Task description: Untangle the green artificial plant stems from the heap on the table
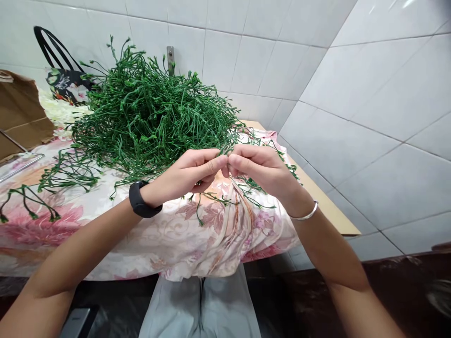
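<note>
In the head view my left hand (197,168), a black band on its wrist, and my right hand (264,169), a silver bangle on its wrist, meet above the front of the table. Both are closed in a pinch, thumb tips almost touching. Between them pokes a green artificial stem (224,149); my fingers hide most of it. Just behind is a large heap of green artificial stems (151,112) with small budded tips. Below the hands, loose green stems (200,206) lie on the floral cloth (169,234), which shows pale, orange-edged folds or strips (234,211).
A brown carton (21,108) stands at the left, with a metal rod (24,164) beside it. Pale artificial flowers (61,110) and a floral bag (70,84) are at the back left. A bare board edge (324,206) runs along the right. White tiled walls (369,94) close in behind and to the right.
</note>
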A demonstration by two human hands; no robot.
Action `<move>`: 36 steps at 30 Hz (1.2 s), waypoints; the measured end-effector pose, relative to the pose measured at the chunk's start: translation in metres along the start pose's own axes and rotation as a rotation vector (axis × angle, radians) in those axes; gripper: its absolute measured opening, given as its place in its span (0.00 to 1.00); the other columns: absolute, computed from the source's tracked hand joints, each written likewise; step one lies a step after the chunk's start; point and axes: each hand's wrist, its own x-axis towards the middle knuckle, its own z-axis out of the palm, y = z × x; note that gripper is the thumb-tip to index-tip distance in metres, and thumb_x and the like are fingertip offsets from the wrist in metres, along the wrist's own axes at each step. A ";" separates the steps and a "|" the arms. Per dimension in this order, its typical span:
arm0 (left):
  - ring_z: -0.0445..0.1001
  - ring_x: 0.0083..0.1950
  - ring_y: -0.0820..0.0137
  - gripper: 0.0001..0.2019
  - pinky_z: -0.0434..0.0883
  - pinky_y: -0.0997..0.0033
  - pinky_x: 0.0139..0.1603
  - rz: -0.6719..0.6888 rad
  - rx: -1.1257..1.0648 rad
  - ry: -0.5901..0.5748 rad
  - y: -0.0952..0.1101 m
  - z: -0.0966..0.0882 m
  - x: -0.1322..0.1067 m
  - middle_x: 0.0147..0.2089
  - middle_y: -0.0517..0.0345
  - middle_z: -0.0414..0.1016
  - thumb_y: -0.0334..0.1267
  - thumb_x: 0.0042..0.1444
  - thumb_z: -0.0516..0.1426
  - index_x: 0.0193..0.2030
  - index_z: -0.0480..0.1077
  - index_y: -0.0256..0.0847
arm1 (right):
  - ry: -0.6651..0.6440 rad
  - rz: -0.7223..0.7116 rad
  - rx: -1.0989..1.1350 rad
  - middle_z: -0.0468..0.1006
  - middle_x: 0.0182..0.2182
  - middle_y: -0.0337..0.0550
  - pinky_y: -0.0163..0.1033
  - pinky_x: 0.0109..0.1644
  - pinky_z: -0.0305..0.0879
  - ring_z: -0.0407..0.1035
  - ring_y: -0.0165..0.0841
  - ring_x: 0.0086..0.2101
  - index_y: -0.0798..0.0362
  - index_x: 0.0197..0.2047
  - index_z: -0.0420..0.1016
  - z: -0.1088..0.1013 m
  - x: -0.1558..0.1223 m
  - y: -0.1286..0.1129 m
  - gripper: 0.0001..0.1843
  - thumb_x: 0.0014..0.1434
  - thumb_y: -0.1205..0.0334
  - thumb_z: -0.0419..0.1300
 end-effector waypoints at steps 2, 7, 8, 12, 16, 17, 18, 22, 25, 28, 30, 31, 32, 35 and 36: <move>0.52 0.14 0.84 0.11 0.50 0.82 0.14 0.008 -0.023 -0.006 0.000 0.000 -0.001 0.16 0.68 0.51 0.41 0.58 0.51 0.29 0.63 0.37 | -0.005 0.020 -0.078 0.62 0.20 0.34 0.29 0.25 0.50 0.55 0.20 0.23 0.58 0.23 0.63 -0.002 0.000 -0.001 0.15 0.61 0.63 0.51; 0.51 0.12 0.84 0.11 0.50 0.82 0.13 0.038 -0.204 -0.119 -0.002 0.001 -0.006 0.14 0.69 0.49 0.35 0.56 0.54 0.23 0.61 0.36 | -0.163 0.048 0.089 0.54 0.18 0.32 0.29 0.22 0.45 0.49 0.19 0.21 0.58 0.21 0.61 0.003 -0.004 -0.001 0.17 0.60 0.61 0.53; 0.51 0.12 0.84 0.12 0.50 0.81 0.13 0.049 -0.231 -0.134 -0.003 0.002 -0.006 0.13 0.69 0.49 0.34 0.55 0.54 0.21 0.60 0.36 | -0.203 0.057 0.163 0.53 0.18 0.32 0.29 0.22 0.45 0.48 0.19 0.21 0.58 0.21 0.60 0.005 -0.005 0.000 0.16 0.59 0.61 0.54; 0.49 0.10 0.83 0.15 0.50 0.80 0.13 0.065 -0.320 -0.173 -0.004 0.006 -0.008 0.11 0.68 0.50 0.34 0.54 0.54 0.18 0.59 0.36 | -0.269 0.048 0.485 0.50 0.18 0.31 0.30 0.22 0.46 0.47 0.20 0.20 0.58 0.22 0.61 0.014 -0.006 0.005 0.14 0.58 0.65 0.54; 0.48 0.10 0.82 0.15 0.50 0.78 0.12 0.077 -0.315 -0.166 -0.001 0.008 -0.010 0.09 0.66 0.51 0.35 0.52 0.55 0.17 0.60 0.37 | -0.286 0.060 0.711 0.49 0.17 0.31 0.31 0.22 0.45 0.47 0.20 0.19 0.56 0.21 0.59 0.023 -0.006 0.010 0.14 0.57 0.67 0.55; 0.48 0.11 0.82 0.15 0.51 0.78 0.12 0.077 -0.298 -0.158 0.000 0.008 -0.011 0.09 0.66 0.51 0.35 0.52 0.55 0.17 0.61 0.37 | -0.285 0.069 0.741 0.49 0.17 0.31 0.32 0.23 0.46 0.47 0.20 0.19 0.56 0.20 0.57 0.024 -0.006 0.011 0.15 0.57 0.66 0.55; 0.48 0.11 0.82 0.14 0.51 0.78 0.12 0.075 -0.282 -0.148 0.000 0.008 -0.011 0.09 0.66 0.51 0.35 0.51 0.55 0.17 0.61 0.37 | -0.280 0.080 0.761 0.49 0.17 0.31 0.32 0.23 0.47 0.47 0.21 0.19 0.56 0.20 0.57 0.026 -0.005 0.011 0.15 0.56 0.66 0.55; 0.47 0.10 0.83 0.14 0.52 0.78 0.12 0.095 -0.301 -0.107 0.004 0.006 -0.013 0.08 0.66 0.49 0.35 0.50 0.55 0.16 0.60 0.37 | -0.255 0.065 0.819 0.48 0.16 0.30 0.32 0.24 0.50 0.47 0.21 0.19 0.55 0.19 0.54 0.028 -0.004 0.009 0.17 0.57 0.67 0.54; 0.47 0.09 0.84 0.18 0.50 0.80 0.11 0.202 -0.409 -0.035 0.008 0.000 -0.011 0.10 0.68 0.43 0.34 0.49 0.54 0.14 0.53 0.37 | -0.198 -0.038 0.843 0.46 0.15 0.29 0.32 0.25 0.52 0.46 0.20 0.17 0.54 0.17 0.49 0.024 -0.001 0.005 0.20 0.57 0.66 0.52; 0.47 0.09 0.84 0.18 0.51 0.81 0.11 0.232 -0.420 0.022 0.011 -0.002 -0.008 0.12 0.69 0.39 0.34 0.50 0.54 0.15 0.51 0.38 | -0.094 -0.045 0.723 0.47 0.15 0.30 0.33 0.26 0.53 0.47 0.21 0.17 0.54 0.17 0.49 0.016 0.003 0.002 0.21 0.58 0.61 0.53; 0.48 0.10 0.84 0.15 0.51 0.81 0.12 0.207 -0.384 0.059 0.010 -0.002 -0.005 0.13 0.69 0.39 0.36 0.52 0.54 0.17 0.56 0.38 | -0.013 0.010 0.577 0.51 0.16 0.31 0.33 0.26 0.52 0.48 0.22 0.18 0.54 0.18 0.54 0.007 0.004 0.001 0.21 0.58 0.54 0.53; 0.49 0.11 0.84 0.14 0.51 0.81 0.13 0.191 -0.362 0.080 0.010 -0.002 -0.004 0.14 0.69 0.40 0.37 0.53 0.53 0.19 0.59 0.38 | 0.030 0.043 0.486 0.54 0.17 0.32 0.33 0.25 0.52 0.49 0.22 0.19 0.54 0.19 0.57 0.002 0.004 0.001 0.21 0.58 0.51 0.52; 0.50 0.12 0.84 0.13 0.52 0.81 0.13 0.169 -0.339 0.101 0.009 -0.002 -0.002 0.14 0.68 0.41 0.39 0.54 0.53 0.21 0.61 0.38 | 0.072 0.074 0.381 0.56 0.18 0.34 0.33 0.26 0.51 0.50 0.23 0.20 0.54 0.20 0.61 -0.004 0.004 0.001 0.21 0.58 0.49 0.52; 0.52 0.14 0.82 0.15 0.56 0.77 0.16 0.089 -0.312 0.135 0.006 -0.007 0.003 0.16 0.66 0.45 0.45 0.55 0.49 0.24 0.63 0.37 | 0.118 0.133 0.032 0.63 0.23 0.38 0.34 0.28 0.52 0.54 0.24 0.24 0.55 0.26 0.68 -0.024 0.001 0.003 0.18 0.58 0.49 0.52; 0.53 0.15 0.81 0.15 0.57 0.76 0.16 0.071 -0.324 0.138 0.004 -0.010 0.005 0.17 0.65 0.46 0.45 0.54 0.48 0.24 0.64 0.37 | 0.099 0.149 -0.084 0.64 0.23 0.38 0.34 0.29 0.52 0.55 0.24 0.25 0.55 0.27 0.69 -0.031 0.000 0.004 0.17 0.57 0.51 0.53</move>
